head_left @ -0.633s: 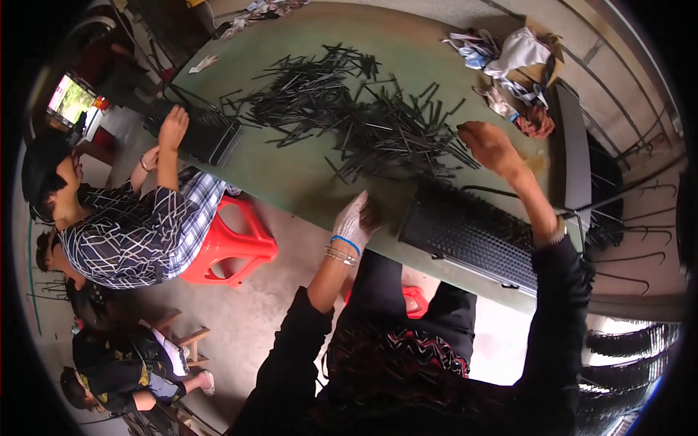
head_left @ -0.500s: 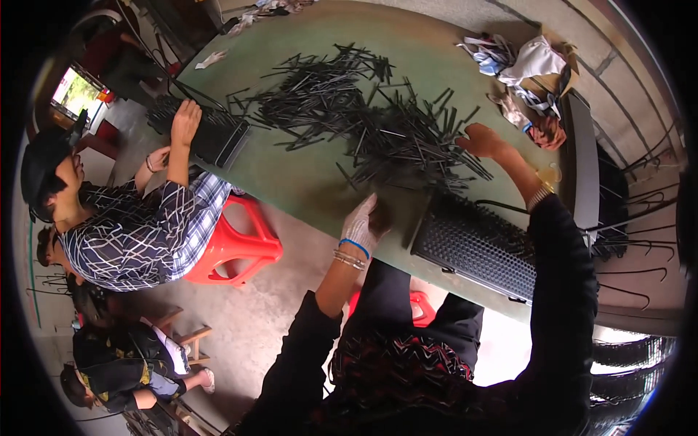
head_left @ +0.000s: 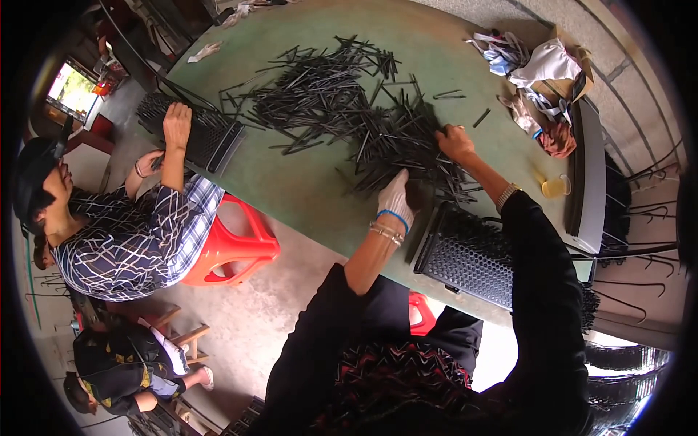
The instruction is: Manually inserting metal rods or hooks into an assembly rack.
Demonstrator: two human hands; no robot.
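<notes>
A loose heap of thin black sticks (head_left: 320, 94) spreads over the green table, their kind not clear. At the heap's near edge is my left hand (head_left: 395, 198), in a whitish glove with a blue cuff, its fingers stretched toward the sticks and its palm side hidden. My bare right hand (head_left: 456, 144) lies against the heap's right side with curled fingers; what is in them, if anything, is hidden. Just below my hands, a black perforated rack (head_left: 465, 258) rests at the table's near edge, with many black sticks standing in its far part. My right sleeve covers its right end.
At left a person (head_left: 131, 232) on a red stool (head_left: 247, 243) works at a similar black rack (head_left: 211, 138). Cloths (head_left: 542, 69) lie at the far right, near a cup of yellowish liquid (head_left: 555, 187). Metal hooks (head_left: 640, 291) stick out at right. Another person (head_left: 120, 363) sits at lower left.
My left hand has moved up and right to the heap. My right hand has shifted slightly left, closing against the sticks. Stray sticks now lie apart on the right, and the cup has come into fuller view.
</notes>
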